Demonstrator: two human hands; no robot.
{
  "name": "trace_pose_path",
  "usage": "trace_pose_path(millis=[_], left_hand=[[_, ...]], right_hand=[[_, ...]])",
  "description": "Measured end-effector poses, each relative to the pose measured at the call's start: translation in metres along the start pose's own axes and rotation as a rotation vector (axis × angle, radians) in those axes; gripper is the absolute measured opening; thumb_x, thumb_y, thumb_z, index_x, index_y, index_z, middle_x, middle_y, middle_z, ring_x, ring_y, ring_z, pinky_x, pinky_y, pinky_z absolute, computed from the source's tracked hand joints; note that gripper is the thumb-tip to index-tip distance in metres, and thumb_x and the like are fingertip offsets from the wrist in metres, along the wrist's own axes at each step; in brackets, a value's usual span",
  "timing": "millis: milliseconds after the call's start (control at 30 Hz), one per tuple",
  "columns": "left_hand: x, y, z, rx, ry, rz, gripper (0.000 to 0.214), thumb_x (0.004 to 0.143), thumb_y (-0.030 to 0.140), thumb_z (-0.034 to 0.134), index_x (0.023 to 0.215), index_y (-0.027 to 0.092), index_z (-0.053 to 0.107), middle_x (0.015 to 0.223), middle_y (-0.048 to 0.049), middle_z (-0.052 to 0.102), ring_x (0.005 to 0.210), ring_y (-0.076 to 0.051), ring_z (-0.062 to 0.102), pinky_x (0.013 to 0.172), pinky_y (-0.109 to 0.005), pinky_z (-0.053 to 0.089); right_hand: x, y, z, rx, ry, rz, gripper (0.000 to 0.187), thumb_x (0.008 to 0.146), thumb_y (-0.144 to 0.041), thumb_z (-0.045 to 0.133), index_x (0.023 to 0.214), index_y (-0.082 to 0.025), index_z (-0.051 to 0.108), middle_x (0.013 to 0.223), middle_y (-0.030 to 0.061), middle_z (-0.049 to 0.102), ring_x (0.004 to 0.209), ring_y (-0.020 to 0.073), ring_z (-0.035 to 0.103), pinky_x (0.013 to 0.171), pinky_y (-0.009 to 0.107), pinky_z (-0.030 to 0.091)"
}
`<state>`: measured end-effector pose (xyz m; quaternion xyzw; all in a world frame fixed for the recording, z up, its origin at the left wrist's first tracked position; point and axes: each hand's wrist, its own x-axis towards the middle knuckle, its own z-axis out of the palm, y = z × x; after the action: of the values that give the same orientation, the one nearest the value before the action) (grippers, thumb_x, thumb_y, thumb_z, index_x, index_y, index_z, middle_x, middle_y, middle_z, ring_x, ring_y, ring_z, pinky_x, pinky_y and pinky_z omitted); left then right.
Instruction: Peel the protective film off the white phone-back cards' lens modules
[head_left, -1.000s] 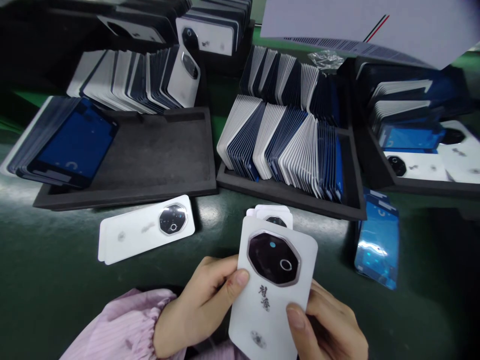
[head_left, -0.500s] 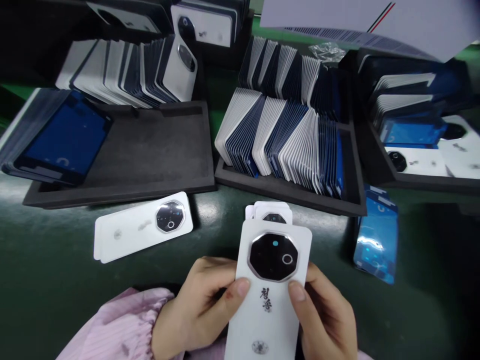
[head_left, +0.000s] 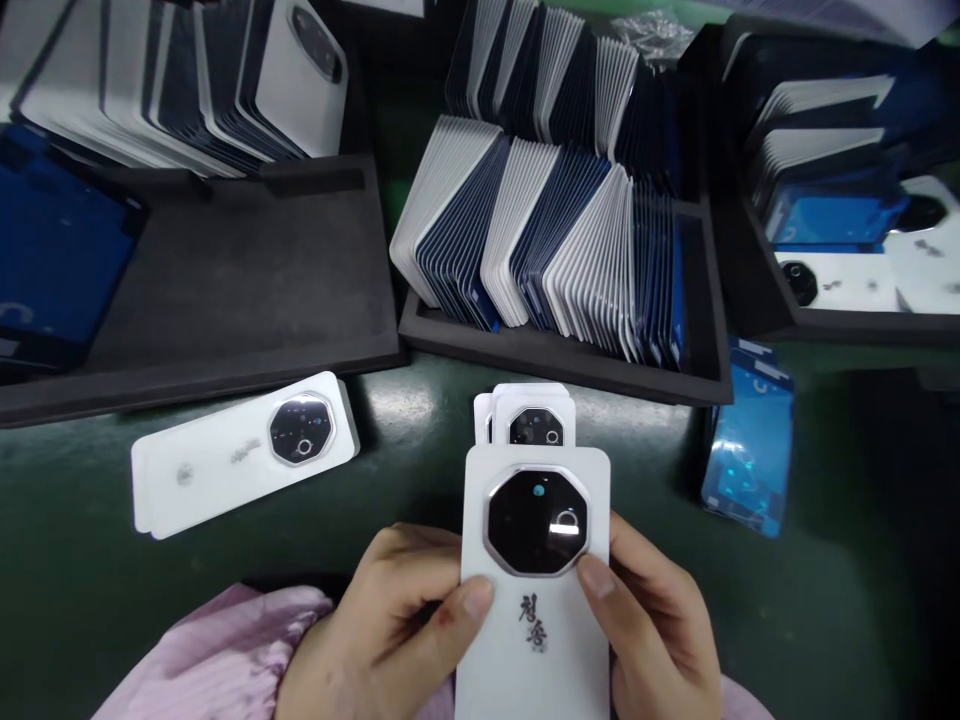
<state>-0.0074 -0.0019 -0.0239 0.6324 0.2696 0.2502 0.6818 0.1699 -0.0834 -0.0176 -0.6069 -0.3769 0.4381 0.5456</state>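
Between both hands I hold a white phone back cover (head_left: 495, 650) with a black octagonal camera window and dark characters printed below it. My left hand (head_left: 390, 610) grips its left edge, thumb on the front face and fingers behind. On the opposite edge, my right hand (head_left: 652, 620) pinches it the same way, thumb just under the camera window. Beyond its top edge, a small stack of similar white covers (head_left: 534, 398) lies on the table, partly hidden. Left of my hands rests another short stack of white covers (head_left: 217, 480), lying flat.
Dark foam trays stand along the back: a left tray (head_left: 255, 270), a middle tray (head_left: 525, 355) packed with upright white and blue covers, and a right tray (head_left: 862, 325) holding more. Blue film-covered panels (head_left: 750, 440) lie at right on the green table (head_left: 840, 600).
The view has tilted down and shifted, so the trays sit higher in the picture. The held cover stands slightly more upright, and a bright reflection now shows on its camera window.
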Motion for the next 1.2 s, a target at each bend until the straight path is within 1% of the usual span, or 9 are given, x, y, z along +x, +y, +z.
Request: trace_pose_path(millis=[167,300,433,567,700,867,1033,1133,1200], left_hand=[[-0.003,-0.001,0.001,0.069,0.03,-0.008,0.046,0.113,0.035,0.044,0.071,0.022,0.03,0.06,0.0073,0.026,0.05,-0.009,0.031,0.05,-0.024,0.027],[-0.001,0.0,0.002,0.028,0.014,0.018,0.046,0.113,0.035,0.043,0.072,0.023,0.028,0.06,0.0071,0.026,0.05,-0.009,0.03,0.048,-0.024,0.026],[0.005,0.003,0.004,0.078,0.035,0.139,0.042,0.113,0.032,0.043,0.074,0.024,0.03,0.062,0.0068,0.031,0.05,-0.009,0.037,0.049,-0.024,0.03],[0.008,0.006,0.005,0.183,0.078,0.204,0.042,0.113,0.03,0.043,0.073,0.023,0.035,0.062,0.0069,0.032,0.05,-0.009,0.039,0.049,-0.024,0.032],[0.009,0.008,0.006,0.232,0.103,0.232,0.043,0.113,0.03,0.041,0.072,0.023,0.036,0.06,0.0072,0.034,0.05,-0.009,0.039,0.049,-0.024,0.034],[0.01,0.009,0.007,0.256,0.097,0.254,0.042,0.113,0.027,0.041,0.071,0.023,0.036,0.059,0.0077,0.032,0.049,-0.009,0.037,0.048,-0.024,0.034],[0.008,0.008,0.009,0.268,0.098,0.25,0.041,0.114,0.028,0.04,0.073,0.024,0.034,0.062,0.0076,0.031,0.05,-0.009,0.038,0.049,-0.024,0.034],[0.007,0.006,0.008,0.253,0.098,0.249,0.041,0.114,0.028,0.039,0.074,0.024,0.033,0.063,0.0077,0.029,0.05,-0.009,0.036,0.049,-0.024,0.034],[0.008,0.005,0.008,0.235,0.095,0.256,0.04,0.114,0.027,0.039,0.074,0.024,0.032,0.064,0.0077,0.028,0.05,-0.009,0.036,0.049,-0.024,0.033]], right_hand=[[-0.008,0.003,-0.007,-0.056,0.045,0.0,0.043,0.097,-0.014,0.067,0.126,-0.043,0.079,0.112,-0.0022,0.086,0.081,0.0175,0.081,0.071,0.021,0.065],[-0.009,0.004,-0.008,-0.039,0.073,-0.003,0.045,0.095,-0.013,0.069,0.126,-0.044,0.079,0.114,-0.0026,0.085,0.093,0.0204,0.081,0.081,0.026,0.065],[-0.004,-0.002,0.0,0.056,0.068,0.037,0.033,0.101,-0.024,0.065,0.118,-0.046,0.082,0.085,-0.0033,0.081,0.067,0.0163,0.072,0.066,0.024,0.06],[0.0,-0.006,0.005,0.076,0.128,0.065,0.019,0.099,-0.035,0.069,0.099,-0.034,0.088,0.073,0.0018,0.076,0.062,0.0199,0.066,0.059,0.029,0.055],[0.001,-0.005,0.005,0.095,0.102,0.126,0.026,0.099,-0.041,0.068,0.083,-0.029,0.084,0.063,0.0006,0.066,0.055,0.0171,0.056,0.055,0.028,0.048],[0.002,-0.003,0.005,0.084,0.081,0.129,0.035,0.1,-0.047,0.066,0.073,-0.026,0.077,0.06,-0.0006,0.056,0.054,0.0157,0.048,0.054,0.027,0.043],[0.005,-0.005,0.006,0.081,0.057,0.131,0.033,0.1,-0.046,0.066,0.078,-0.028,0.081,0.06,-0.0009,0.056,0.055,0.0147,0.046,0.053,0.025,0.041],[0.006,-0.006,0.006,0.125,0.045,0.134,0.021,0.101,-0.043,0.067,0.097,-0.039,0.087,0.064,-0.0017,0.06,0.058,0.0147,0.049,0.055,0.024,0.042],[0.006,-0.006,0.006,0.152,0.043,0.141,0.019,0.1,-0.042,0.068,0.108,-0.048,0.085,0.067,-0.0022,0.065,0.062,0.0153,0.052,0.057,0.023,0.043]])
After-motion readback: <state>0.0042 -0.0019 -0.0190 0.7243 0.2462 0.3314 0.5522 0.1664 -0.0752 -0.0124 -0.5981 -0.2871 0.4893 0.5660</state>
